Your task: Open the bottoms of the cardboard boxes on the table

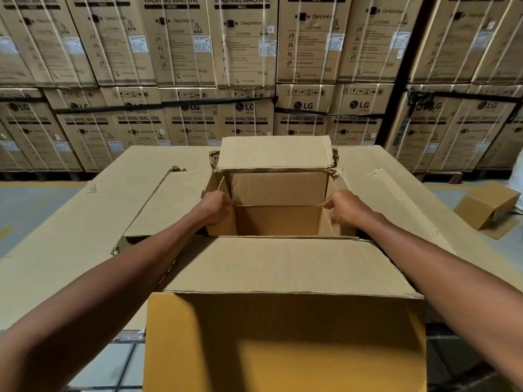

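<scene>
A large brown cardboard box [283, 264] lies on its side on the table, its open end facing away from me. The far flap [274, 152] stands up and the left flap [167, 205] and right flap [396, 202] are spread outward. Inside, two inner flaps [278, 189] meet at a seam. My left hand [216, 206] pinches the left end of that seam. My right hand [343, 207] pinches its right end. Both arms reach over the box's near panel [283, 343].
The table [70, 236] is covered with a flat cardboard sheet. A small cardboard box [486, 205] sits on the floor at the right. A wall of stacked washing machine cartons [240, 66] fills the background. The grey floor shows at the left.
</scene>
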{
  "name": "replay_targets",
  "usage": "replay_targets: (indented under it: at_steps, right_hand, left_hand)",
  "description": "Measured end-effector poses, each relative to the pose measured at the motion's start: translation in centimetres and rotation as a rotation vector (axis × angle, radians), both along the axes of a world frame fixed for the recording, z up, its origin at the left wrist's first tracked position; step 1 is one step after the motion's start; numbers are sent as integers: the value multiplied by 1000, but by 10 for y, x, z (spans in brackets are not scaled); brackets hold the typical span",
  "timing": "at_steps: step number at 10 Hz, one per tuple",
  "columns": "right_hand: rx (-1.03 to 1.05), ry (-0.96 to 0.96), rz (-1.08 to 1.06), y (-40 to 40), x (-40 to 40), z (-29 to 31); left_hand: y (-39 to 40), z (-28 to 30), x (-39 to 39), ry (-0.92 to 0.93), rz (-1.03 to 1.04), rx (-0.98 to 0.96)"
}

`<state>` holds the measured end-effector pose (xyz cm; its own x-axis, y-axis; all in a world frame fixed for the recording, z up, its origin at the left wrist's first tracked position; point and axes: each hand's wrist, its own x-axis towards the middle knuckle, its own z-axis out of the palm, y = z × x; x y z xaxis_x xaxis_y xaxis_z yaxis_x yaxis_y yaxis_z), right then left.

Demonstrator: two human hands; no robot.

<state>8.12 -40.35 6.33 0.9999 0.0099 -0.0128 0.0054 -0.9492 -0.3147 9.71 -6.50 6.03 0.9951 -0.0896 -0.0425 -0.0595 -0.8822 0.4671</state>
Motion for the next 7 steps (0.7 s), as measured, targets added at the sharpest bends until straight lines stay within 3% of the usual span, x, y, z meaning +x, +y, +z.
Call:
replay_targets:
  at_steps: [5,7]
  right_hand:
    - [-31,63,-20,6,-14,5]
    - [-81,-153,-27,5,-37,36]
  left_hand:
    - [-2,5,-10,39,-27,136]
    - [-1,34,-32,-182,-55,204]
